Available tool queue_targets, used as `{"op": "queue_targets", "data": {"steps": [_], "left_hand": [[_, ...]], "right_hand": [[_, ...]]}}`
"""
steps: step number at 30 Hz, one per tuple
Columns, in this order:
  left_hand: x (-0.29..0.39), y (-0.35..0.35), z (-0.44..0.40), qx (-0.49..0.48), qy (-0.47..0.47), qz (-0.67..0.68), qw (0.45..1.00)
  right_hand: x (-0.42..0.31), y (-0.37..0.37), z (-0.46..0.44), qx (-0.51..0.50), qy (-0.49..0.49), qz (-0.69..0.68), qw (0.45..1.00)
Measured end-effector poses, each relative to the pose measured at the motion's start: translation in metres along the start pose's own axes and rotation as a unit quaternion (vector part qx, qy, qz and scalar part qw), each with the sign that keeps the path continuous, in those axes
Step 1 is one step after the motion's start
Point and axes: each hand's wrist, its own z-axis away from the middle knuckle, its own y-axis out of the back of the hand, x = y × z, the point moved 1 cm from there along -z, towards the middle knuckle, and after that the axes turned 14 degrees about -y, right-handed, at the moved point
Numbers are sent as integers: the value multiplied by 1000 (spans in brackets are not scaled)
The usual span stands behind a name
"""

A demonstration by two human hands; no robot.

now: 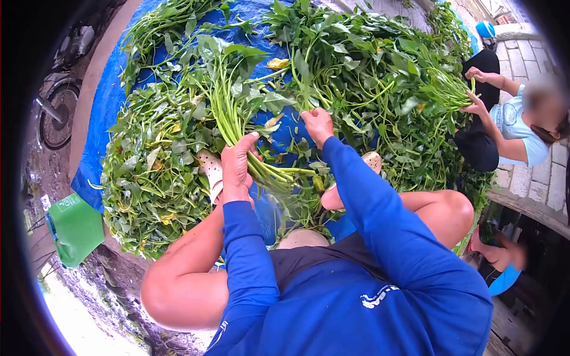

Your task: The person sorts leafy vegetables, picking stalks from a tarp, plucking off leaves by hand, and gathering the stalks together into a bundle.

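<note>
My left hand (237,163) is wrapped round a thick bunch of long-stemmed leafy greens (225,113), which look like water spinach. Its leaves point away from me, and the cut stem ends stick out below my fist to the right. To the right of it, my right hand (319,126) pinches a leafy stem (303,77) near its lower end, apart from the bunch. Loose greens (157,169) lie heaped to the left of my left hand, and another heap (362,65) spreads beyond my right hand.
A blue tarp (92,151) lies under the heaps. At the right, a person (516,121) in light blue holds another bunch of greens (445,89). A second person (499,255) is partly visible lower right. A green container (74,231) and a wheel (59,115) are at the left.
</note>
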Motion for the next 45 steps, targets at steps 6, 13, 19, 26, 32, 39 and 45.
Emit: {"op": "queue_targets", "data": {"steps": [6, 13, 19, 26, 32, 39, 45], "left_hand": [[-11, -8, 4, -23, 1, -3, 1000], [-21, -16, 24, -65, 10, 14, 998], [-51, -8, 29, -90, 26, 42, 995], [-74, -6, 38, -92, 68, 82, 990], [-95, -5, 35, -93, 90, 115, 985], [-138, 25, 29, -87, 208, 207, 952], [-147, 18, 35, -5, 101, 69, 993]], "right_hand": [[-24, 67, 59, -116, -106, -307, 939], [-23, 126, 85, -209, 17, -199, 957], [-35, 154, 151, -170, 102, -201, 959], [-40, 137, 181, 71, 293, -110, 947], [-28, 77, 185, 13, 226, -24, 974], [46, 10, 178, -197, 76, 64, 975], [55, -10, 176, -254, 69, -2, 965]]}}
